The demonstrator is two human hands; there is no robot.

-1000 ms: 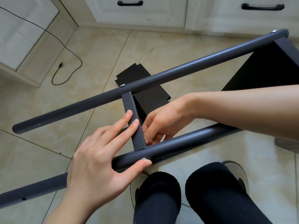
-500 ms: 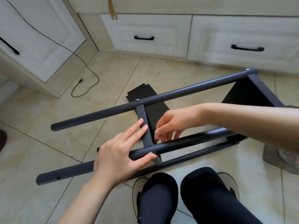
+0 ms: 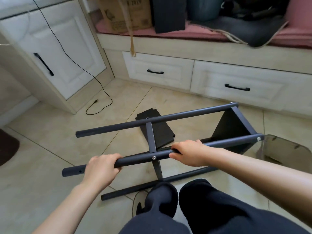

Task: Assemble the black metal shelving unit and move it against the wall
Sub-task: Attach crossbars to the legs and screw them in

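The black metal shelving unit lies on its side on the tiled floor, with long round posts and flat cross bars. A black shelf panel is fitted at its right end. My left hand grips the near upper post left of a screw. My right hand grips the same post to the right of the cross bar. A loose black shelf panel lies on the floor beneath the frame.
White cabinets with black handles line the far side, and a tall cabinet door stands at left. A black cable trails on the floor. A transparent stool stands at right. My black-clad knees are at the bottom.
Both hands left the cross bar and now grip the near post. The view has pulled back and risen, showing the whole frame and the bench with boxes.
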